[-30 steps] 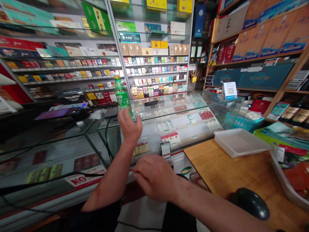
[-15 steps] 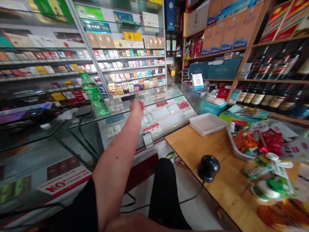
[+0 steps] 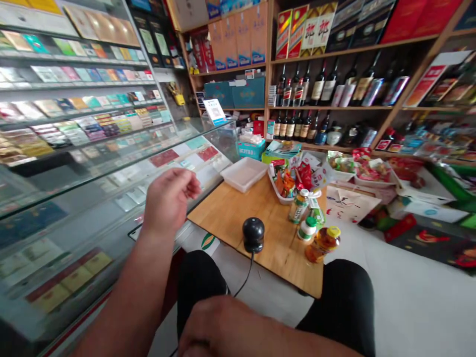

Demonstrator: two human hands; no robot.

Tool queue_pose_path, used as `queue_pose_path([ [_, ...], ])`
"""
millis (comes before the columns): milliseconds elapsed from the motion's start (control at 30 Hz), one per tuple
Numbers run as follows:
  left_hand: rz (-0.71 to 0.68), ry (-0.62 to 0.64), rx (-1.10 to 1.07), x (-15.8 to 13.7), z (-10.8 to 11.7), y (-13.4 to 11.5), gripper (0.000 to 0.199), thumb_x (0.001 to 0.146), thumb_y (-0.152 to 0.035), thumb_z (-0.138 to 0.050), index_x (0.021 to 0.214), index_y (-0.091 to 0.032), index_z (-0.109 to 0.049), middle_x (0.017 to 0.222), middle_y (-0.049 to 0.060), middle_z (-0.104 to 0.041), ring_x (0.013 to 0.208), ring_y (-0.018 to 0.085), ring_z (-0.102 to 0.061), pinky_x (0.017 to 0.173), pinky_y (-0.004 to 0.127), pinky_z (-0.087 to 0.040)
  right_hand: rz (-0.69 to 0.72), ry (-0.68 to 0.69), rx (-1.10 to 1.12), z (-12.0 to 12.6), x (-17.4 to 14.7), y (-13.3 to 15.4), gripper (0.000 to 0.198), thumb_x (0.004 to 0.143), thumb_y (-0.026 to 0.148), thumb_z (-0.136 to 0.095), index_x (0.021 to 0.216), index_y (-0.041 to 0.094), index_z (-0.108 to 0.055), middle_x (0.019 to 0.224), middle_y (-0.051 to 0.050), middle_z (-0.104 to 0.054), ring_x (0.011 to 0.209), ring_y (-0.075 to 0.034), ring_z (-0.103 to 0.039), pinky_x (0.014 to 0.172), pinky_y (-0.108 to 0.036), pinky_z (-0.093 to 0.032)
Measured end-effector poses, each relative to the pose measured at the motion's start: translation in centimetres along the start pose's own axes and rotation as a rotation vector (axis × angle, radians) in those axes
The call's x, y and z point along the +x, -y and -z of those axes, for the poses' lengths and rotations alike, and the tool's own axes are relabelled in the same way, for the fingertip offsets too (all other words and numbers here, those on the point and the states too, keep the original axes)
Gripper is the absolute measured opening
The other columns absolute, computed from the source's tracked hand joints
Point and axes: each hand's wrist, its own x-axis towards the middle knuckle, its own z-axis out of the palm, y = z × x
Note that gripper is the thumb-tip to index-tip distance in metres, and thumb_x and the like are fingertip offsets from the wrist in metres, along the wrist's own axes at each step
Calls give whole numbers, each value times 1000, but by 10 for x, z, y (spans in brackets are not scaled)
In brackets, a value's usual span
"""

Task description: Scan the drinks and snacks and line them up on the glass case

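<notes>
My left hand [image 3: 171,201] is raised at the left edge of a small wooden table [image 3: 219,213], in front of the glass display counter [image 3: 96,168]. Its fingers are curled in toward the thumb; whatever they may hold is hidden. Low in the view, my right hand [image 3: 219,320] is bent over near my lap, fingers curled under and mostly out of sight. A black rounded device [image 3: 253,234] with a cable stands on the table between and beyond my hands. Partly behind my left wrist, a phone [image 3: 134,232] lies by the counter.
On the table are a white plastic tray [image 3: 244,173], a basket of wrapped snacks [image 3: 277,191], a green-labelled bottle [image 3: 298,207], a green-capped white bottle [image 3: 308,229] and a yellow-capped amber bottle [image 3: 323,244]. Shelves of bottles [image 3: 327,87] line the back; boxes [image 3: 427,243] stand right.
The view has swung to the right. My left hand has come back from over the glass counter toward me, fingers still curled. My right hand now shows at the bottom.
</notes>
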Motion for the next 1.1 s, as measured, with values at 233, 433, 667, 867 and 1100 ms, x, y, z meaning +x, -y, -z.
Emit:
queue_pose_path([
  [233, 547, 313, -22, -139, -83, 115, 24, 86, -46, -65, 77, -23, -64, 73, 3, -65, 64, 16, -59, 59, 30, -43, -452, -1050, -477, 91, -114, -40, 10, 94, 23, -56, 90, 23, -66, 91, -7, -67, 87, -22, -64, 79, -37, -53],
  [433, 727, 533, 31, -213, -111, 178, 27, 86, -46, -65, 73, -23, -61, 67, 2, -62, 62, 17, -57, 58, 30, -41, -782, -1410, -838, 142, -204, -89, 42, 86, 43, -65, 122, 20, -63, 123, -14, -64, 110, -30, -61, 90, -48, -53],
  [667, 791, 655, 120, -230, -128, 192, 22, 83, -44, -66, 77, -22, -63, 76, 5, -67, 67, 19, -62, 59, 31, -43, -949, -1279, -654, 143, -220, -125, 49, 87, 52, -59, 124, 19, -64, 106, -11, -70, 91, -27, -67, 85, -43, -52],
  [867, 768, 639, 120, -224, -125, 203, 20, 83, -42, -67, 82, -23, -64, 78, 4, -67, 73, 20, -64, 62, 31, -45, -970, -1403, -474, 143, -221, -117, 44, 86, 57, -61, 111, 22, -69, 97, -8, -73, 88, -26, -67, 80, -39, -52],
  [1100, 687, 542, 109, -196, -119, 209, 30, 81, -46, -70, 97, -21, -67, 99, 9, -72, 97, 26, -68, 77, 34, -51, -602, -1708, 316, 151, -216, -117, 45, 76, 52, -78, 107, 21, -69, 100, -5, -74, 85, -20, -70, 73, -32, -57],
])
